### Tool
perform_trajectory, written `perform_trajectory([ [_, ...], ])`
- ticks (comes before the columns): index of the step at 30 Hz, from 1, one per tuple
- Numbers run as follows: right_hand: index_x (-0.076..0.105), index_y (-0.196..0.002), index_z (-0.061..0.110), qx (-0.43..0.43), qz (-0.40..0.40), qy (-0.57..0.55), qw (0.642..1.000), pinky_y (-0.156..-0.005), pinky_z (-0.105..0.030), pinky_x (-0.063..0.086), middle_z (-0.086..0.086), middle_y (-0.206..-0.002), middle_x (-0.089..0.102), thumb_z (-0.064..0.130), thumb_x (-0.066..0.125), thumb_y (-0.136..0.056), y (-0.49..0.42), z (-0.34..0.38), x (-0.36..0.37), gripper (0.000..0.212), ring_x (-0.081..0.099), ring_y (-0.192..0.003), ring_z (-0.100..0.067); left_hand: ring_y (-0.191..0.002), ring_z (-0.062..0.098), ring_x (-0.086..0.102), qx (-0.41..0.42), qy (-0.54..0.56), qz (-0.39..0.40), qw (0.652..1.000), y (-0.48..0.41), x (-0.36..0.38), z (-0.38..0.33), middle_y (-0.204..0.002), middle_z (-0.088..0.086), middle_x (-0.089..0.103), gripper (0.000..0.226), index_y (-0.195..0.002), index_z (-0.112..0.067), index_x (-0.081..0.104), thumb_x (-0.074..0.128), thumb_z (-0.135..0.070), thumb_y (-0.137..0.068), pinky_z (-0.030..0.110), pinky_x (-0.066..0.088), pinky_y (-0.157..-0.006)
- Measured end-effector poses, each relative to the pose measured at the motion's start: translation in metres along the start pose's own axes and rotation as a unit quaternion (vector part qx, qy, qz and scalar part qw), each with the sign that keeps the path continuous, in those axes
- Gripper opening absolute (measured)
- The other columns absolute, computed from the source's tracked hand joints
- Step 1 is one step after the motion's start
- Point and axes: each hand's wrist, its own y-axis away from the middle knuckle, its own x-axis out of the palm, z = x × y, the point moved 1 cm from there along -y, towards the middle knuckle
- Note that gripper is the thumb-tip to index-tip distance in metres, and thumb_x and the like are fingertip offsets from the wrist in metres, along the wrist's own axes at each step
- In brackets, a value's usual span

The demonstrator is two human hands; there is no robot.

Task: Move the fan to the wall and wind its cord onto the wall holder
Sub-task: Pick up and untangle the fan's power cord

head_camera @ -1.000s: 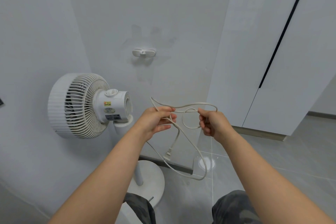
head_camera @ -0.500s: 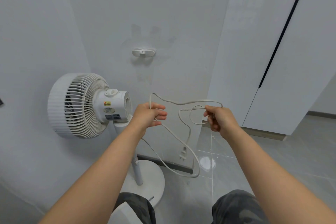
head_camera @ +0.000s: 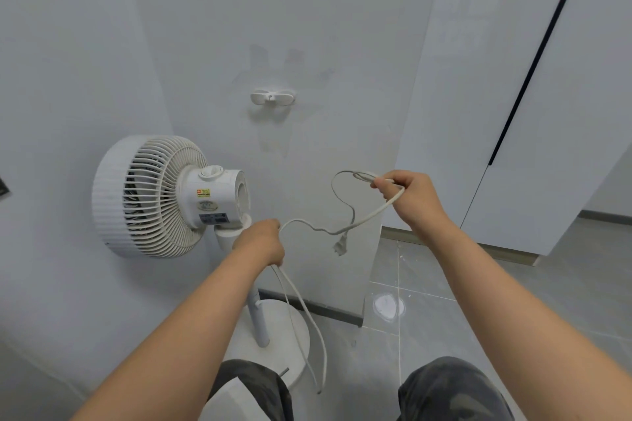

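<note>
A white pedestal fan (head_camera: 160, 196) stands close to the grey wall at the left, its round base (head_camera: 294, 328) on the floor. A white two-winged cord holder (head_camera: 272, 97) is fixed to the wall above and right of the fan head. My left hand (head_camera: 261, 243) grips the white cord (head_camera: 367, 214) just beside the fan's neck; a long loop hangs from it down to the floor. My right hand (head_camera: 412, 196) is raised to the right and pinches small coils of the cord. The plug (head_camera: 340, 246) dangles between my hands.
Glossy white cabinet doors (head_camera: 533, 96) with a dark vertical gap fill the right side. Grey tiled floor (head_camera: 461, 311) lies below, with a white spot near the wall corner. My camouflage-patterned knees (head_camera: 451, 390) show at the bottom edge.
My hands have drawn apart: the left dropped down toward the fan's neck, the right rose to the right. The cord is stretched between them and the plug has risen.
</note>
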Motion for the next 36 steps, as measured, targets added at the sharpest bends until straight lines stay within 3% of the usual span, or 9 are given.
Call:
perform_trajectory([
  [5,0.067,-0.067,0.019,-0.009,0.047,-0.008,0.999,-0.068,-0.030,0.035,-0.011,-0.072,0.049,0.016,0.060,-0.088,-0.001,0.005,0.009,0.022,0.042,-0.069,-0.020,-0.125,0.026,0.047,0.090,0.126,-0.027,0.988,0.002,-0.009,-0.011,-0.140,0.009,0.045,0.067,-0.143,-0.019,0.032,0.054,0.001,-0.082,0.028,0.042,-0.093],
  [9,0.067,-0.071,0.016,-0.008,0.080,-0.017,0.997,-0.068,-0.026,0.040,-0.004,-0.069,0.053,0.016,0.060,-0.089,0.002,0.010,0.014,0.019,0.046,-0.067,-0.015,-0.121,0.019,0.046,0.180,0.320,-0.078,0.927,0.011,-0.019,-0.027,-0.135,0.003,0.044,0.061,-0.143,-0.022,0.029,0.055,-0.008,-0.090,0.026,0.038,-0.096],
  [13,0.068,-0.074,0.015,-0.013,0.112,-0.009,0.994,-0.068,-0.020,0.043,-0.004,-0.072,0.056,0.017,0.059,-0.090,0.006,0.012,0.015,0.018,0.050,-0.068,-0.012,-0.104,0.018,0.059,0.231,0.397,-0.090,0.884,0.017,-0.023,-0.039,-0.122,0.000,0.053,0.049,-0.135,-0.025,0.043,0.057,-0.013,-0.090,0.026,0.045,-0.090],
  [16,0.068,-0.074,0.016,-0.024,0.159,0.020,0.987,-0.074,-0.023,0.046,-0.008,-0.080,0.063,0.016,0.058,-0.089,0.007,0.013,0.015,0.018,0.054,-0.072,-0.013,-0.089,0.021,0.067,0.233,0.431,-0.102,0.866,0.019,-0.028,-0.046,-0.099,0.002,0.065,0.025,-0.112,-0.018,0.062,0.057,-0.008,-0.089,0.032,0.052,-0.081],
  [20,0.067,-0.083,0.010,-0.013,0.164,-0.036,0.986,-0.072,-0.024,0.049,-0.001,-0.079,0.063,0.011,0.061,-0.089,0.003,0.011,0.016,0.009,0.059,-0.074,-0.011,-0.066,0.018,0.065,0.226,0.458,-0.137,0.848,0.021,-0.032,-0.049,-0.073,0.009,0.066,0.015,-0.087,-0.009,0.068,0.057,0.002,-0.086,0.027,0.053,-0.067],
  [25,0.064,-0.085,0.011,0.066,0.115,-0.160,0.978,-0.072,-0.025,0.053,-0.005,-0.088,0.066,-0.004,0.056,-0.088,-0.004,0.004,0.014,0.018,0.066,-0.073,-0.014,-0.058,0.014,0.060,0.203,0.438,-0.184,0.856,0.018,-0.033,-0.045,-0.064,0.003,0.062,0.018,-0.079,-0.012,0.068,0.055,-0.004,-0.089,0.025,0.051,-0.062],
  [29,0.062,-0.096,0.006,0.131,0.114,-0.243,0.954,-0.071,-0.030,0.052,-0.013,-0.098,0.064,0.012,0.047,-0.096,-0.003,0.003,0.012,0.016,0.067,-0.076,-0.023,-0.055,0.013,0.056,0.175,0.435,-0.216,0.857,0.015,-0.030,-0.041,-0.062,0.000,0.060,0.020,-0.080,-0.015,0.068,0.052,-0.008,-0.090,0.030,0.050,-0.062],
  [32,0.060,-0.105,0.009,0.141,0.159,-0.186,0.959,-0.070,-0.031,0.053,-0.012,-0.099,0.068,0.025,0.055,-0.093,0.000,0.002,0.016,0.021,0.068,-0.075,-0.023,-0.054,0.010,0.056,0.154,0.437,-0.244,0.852,0.016,-0.031,-0.042,-0.061,-0.002,0.060,0.019,-0.083,-0.012,0.069,0.052,-0.010,-0.091,0.021,0.047,-0.057],
  [36,0.060,-0.102,0.005,0.116,0.209,-0.119,0.964,-0.068,-0.029,0.054,-0.012,-0.076,0.067,0.003,0.054,-0.091,0.003,0.000,0.018,0.013,0.065,-0.061,-0.018,-0.056,0.011,0.060,0.133,0.466,-0.249,0.839,0.013,-0.034,-0.042,-0.062,0.000,0.062,0.021,-0.074,-0.015,0.064,0.053,-0.010,-0.091,0.020,0.049,-0.058],
])
